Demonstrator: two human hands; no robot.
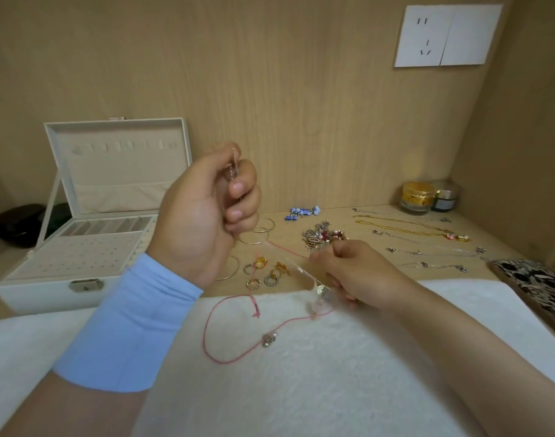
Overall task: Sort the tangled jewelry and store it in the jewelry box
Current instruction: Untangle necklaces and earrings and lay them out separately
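We work at a pale wood-grain worktop (333, 216). A fluffy white towel (333, 373) lies along its near edge, and the cream leatherette jewelry box (49, 291) stands lid-up at its left edge.

Our left hand (203, 216), raised above the worktop's middle, is clenched round a clear beaded strand (233, 168). Our right hand (352, 269), low over the towel's far edge, pinches what looks like the strand's other end; blur hides the join.

A thin pink cord (207, 332) loops limply on the towel, seemingly snagged in that strand. To free it, we judge, we should keep the strand lightly taut and ease the cord out rather than tug, since the beads are slick and the cord is soft.

Fine gold and silver chains (405, 228) lie straightened toward the right edge. Thin gold hoops (260, 230), a knot of spiky earrings (323, 236) and small stone-set rings (271, 274) wait mid-worktop, not yet boxed.
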